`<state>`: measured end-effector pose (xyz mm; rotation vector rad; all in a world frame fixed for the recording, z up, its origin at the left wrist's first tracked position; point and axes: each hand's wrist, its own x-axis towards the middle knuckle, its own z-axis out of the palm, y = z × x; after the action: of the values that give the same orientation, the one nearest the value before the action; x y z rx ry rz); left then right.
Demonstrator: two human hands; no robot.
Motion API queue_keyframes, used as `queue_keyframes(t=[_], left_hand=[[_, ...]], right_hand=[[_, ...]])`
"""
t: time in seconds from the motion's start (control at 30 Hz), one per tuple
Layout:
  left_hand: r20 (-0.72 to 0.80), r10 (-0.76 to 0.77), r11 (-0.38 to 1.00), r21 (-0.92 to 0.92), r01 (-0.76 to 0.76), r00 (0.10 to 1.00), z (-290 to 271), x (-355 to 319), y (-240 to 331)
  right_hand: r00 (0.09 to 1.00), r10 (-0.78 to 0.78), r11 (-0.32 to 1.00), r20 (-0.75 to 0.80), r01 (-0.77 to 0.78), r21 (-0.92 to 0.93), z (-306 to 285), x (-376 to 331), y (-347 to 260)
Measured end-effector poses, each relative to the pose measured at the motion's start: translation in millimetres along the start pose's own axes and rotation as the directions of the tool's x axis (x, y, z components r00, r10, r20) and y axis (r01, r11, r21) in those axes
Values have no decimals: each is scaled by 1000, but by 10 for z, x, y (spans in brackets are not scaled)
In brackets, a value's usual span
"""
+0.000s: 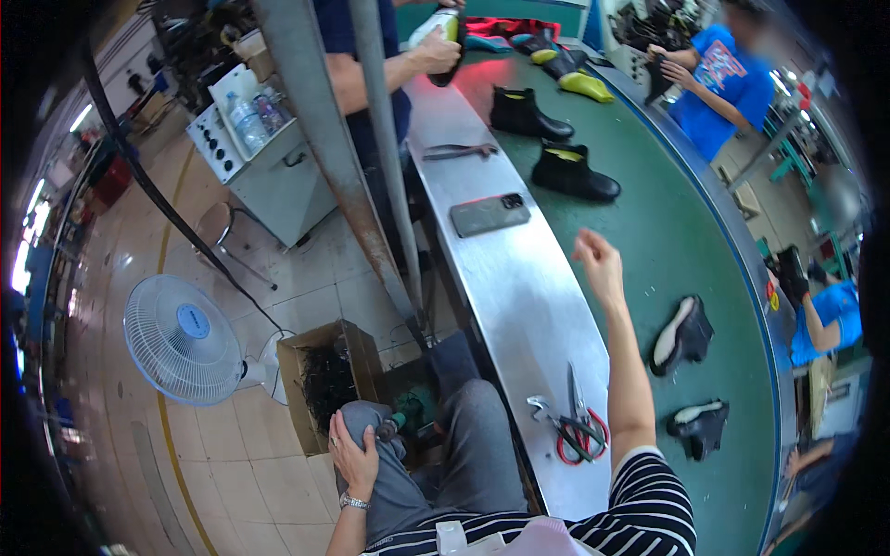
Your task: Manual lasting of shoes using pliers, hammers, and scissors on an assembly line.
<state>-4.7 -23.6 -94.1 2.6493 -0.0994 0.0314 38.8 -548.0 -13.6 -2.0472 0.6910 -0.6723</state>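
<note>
My left hand [353,456] lies on my left knee with its fingers spread, holding nothing. Close to its fingertips is a green tool with a metal end [389,426], partly hidden. My right hand [600,266] is stretched out over the green work surface [640,269], fingers curled in, with nothing visible in them. A pair of black ankle boots stands beyond it: a nearer boot [573,173] and a farther boot [527,114]. To its right, nearer me, are two dark shoes with pale soles, one [684,335] and another [700,428].
Red-handled scissors and cutters [581,437], a phone [489,215] and a long metal tool [460,151] lie on the metal ledge [542,306]. At left are a fan [183,339], an open carton [371,357] and a rusty post [326,130]. Co-workers handle footwear nearby.
</note>
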Motion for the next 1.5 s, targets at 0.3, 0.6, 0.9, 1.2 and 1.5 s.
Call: queue_keyframes(t=[0.3, 0.6, 0.9, 1.2, 1.5], left_hand=[[78, 3, 1000, -11, -3, 997, 133, 110, 127], [59, 38, 999, -13, -37, 998, 158, 131, 16], [-80, 41, 926, -371, -68, 996, 280, 145, -506], [67, 602, 581, -719, -380, 795, -882, -82, 1497], [776, 569, 740, -628, 241, 273, -646, -590, 942]], right_hand=[[973, -228, 909, -21, 205, -363, 681, 2203, 818], [987, -93, 780, -128, -8, -625, 442, 1705, 271], [965, -231, 859, -122, 143, -491, -1083, 722, -15], [871, -492, 857, 21, 488, -164, -1606, -1359, -2024], [927, -218, 948, 306, 126, 293, -1076, -2347, -2149]])
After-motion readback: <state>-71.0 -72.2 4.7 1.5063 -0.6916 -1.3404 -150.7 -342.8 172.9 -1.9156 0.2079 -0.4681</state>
